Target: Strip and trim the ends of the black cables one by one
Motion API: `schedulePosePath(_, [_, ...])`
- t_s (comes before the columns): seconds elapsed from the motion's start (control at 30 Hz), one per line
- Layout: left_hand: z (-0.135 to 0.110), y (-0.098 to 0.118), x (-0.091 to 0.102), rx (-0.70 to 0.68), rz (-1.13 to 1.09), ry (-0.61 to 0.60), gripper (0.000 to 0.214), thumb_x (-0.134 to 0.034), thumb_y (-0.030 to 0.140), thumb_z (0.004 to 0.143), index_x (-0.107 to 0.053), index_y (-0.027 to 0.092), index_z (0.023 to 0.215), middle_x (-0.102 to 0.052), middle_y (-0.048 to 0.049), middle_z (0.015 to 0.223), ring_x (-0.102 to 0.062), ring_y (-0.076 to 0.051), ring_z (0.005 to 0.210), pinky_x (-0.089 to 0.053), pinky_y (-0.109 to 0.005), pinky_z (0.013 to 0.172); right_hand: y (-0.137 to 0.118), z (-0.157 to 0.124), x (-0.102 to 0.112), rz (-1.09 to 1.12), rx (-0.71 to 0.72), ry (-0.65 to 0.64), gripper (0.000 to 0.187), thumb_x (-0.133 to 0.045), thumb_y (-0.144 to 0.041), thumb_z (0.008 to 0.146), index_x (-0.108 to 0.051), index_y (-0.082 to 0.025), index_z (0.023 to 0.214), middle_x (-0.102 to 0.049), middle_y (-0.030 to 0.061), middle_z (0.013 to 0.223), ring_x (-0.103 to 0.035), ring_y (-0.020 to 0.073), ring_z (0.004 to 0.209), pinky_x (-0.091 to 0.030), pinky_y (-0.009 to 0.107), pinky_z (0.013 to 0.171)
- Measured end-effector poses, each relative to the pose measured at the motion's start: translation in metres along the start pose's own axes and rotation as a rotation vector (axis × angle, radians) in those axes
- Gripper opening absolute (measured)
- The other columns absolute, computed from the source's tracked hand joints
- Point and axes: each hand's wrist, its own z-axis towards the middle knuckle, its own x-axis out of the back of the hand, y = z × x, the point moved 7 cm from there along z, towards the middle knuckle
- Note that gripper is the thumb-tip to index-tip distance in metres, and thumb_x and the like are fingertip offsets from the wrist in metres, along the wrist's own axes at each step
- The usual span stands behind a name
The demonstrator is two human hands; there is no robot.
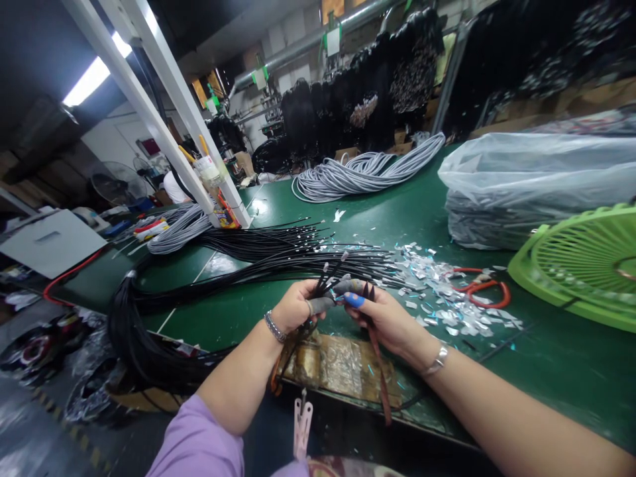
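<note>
Both hands meet over the front edge of the green bench. My left hand (pixel 301 306) is closed around several thin black cables (pixel 334 270), their stripped ends pointing up and away. Grey covers sit on some fingertips. My right hand (pixel 380 315) is closed, its blue-covered thumb pinching at a cable end with light blue strands. A slim reddish-brown tool (pixel 381 381) with dark pointed tips runs through the right palm; its kind cannot be made out. Beneath the hands lies a tape-covered wooden board (pixel 342 368).
A long bundle of black cables (pixel 238 275) spreads along the bench to the left. Foil and blue scraps (pixel 447 291) surround red-handled scissors (pixel 484 291). A green fan (pixel 586 255), plastic bag (pixel 536 165), grey cable coil (pixel 358 175) and white post (pixel 193 126) stand around.
</note>
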Motion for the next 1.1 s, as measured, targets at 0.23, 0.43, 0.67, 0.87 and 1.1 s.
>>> schedulePosePath(0.23, [0.000,0.001,0.000,-0.010,-0.006,-0.008,0.047,-0.081,0.049,0.053,-0.062,0.011,0.074,-0.052,0.0048,0.048,-0.041,-0.004,0.038,-0.029,-0.017,0.037,0.003,0.000,0.001,-0.008,0.006,0.007,0.040,-0.078,-0.048,0.058,-0.062,-0.018,0.077,-0.050,-0.0057,0.054,-0.032,0.0062,0.046,-0.021,0.022,0.042])
schedulePosePath(0.43, [0.000,-0.003,-0.002,-0.008,0.033,-0.034,0.045,-0.080,0.048,0.055,-0.061,0.012,0.073,-0.052,0.0046,0.048,-0.041,-0.005,0.038,-0.031,-0.018,0.038,-0.002,-0.001,0.003,-0.116,0.028,0.082,0.034,-0.077,-0.040,0.057,-0.057,-0.020,0.076,-0.045,-0.0083,0.052,-0.030,0.0067,0.046,-0.021,0.023,0.043])
schedulePosePath(0.67, [0.002,-0.005,-0.001,-0.032,0.103,-0.029,0.042,-0.077,0.047,0.060,-0.063,0.012,0.077,-0.052,0.0043,0.049,-0.041,-0.005,0.039,-0.031,-0.017,0.038,-0.003,0.000,0.002,-0.261,0.045,0.067,0.022,-0.064,-0.040,0.066,-0.053,-0.021,0.071,-0.041,-0.0082,0.050,-0.029,0.0078,0.046,-0.022,0.023,0.043])
schedulePosePath(0.87, [0.002,-0.006,0.001,-0.036,0.124,-0.014,0.043,-0.076,0.048,0.060,-0.064,0.011,0.079,-0.052,0.0039,0.048,-0.039,-0.005,0.036,-0.030,-0.018,0.036,-0.002,-0.002,0.001,-0.261,0.025,0.024,0.029,-0.065,-0.046,0.069,-0.053,-0.021,0.073,-0.042,-0.0079,0.051,-0.031,0.0077,0.046,-0.024,0.023,0.044])
schedulePosePath(1.1, [0.000,-0.004,0.000,-0.013,0.116,0.006,0.045,-0.076,0.052,0.058,-0.061,0.013,0.076,-0.050,0.0050,0.047,-0.037,-0.004,0.035,-0.027,-0.018,0.035,-0.021,0.003,0.004,-0.470,0.260,-0.001,0.033,-0.065,-0.051,0.071,-0.063,-0.022,0.086,-0.068,0.0048,0.086,-0.060,0.0226,0.085,-0.047,0.035,0.078])
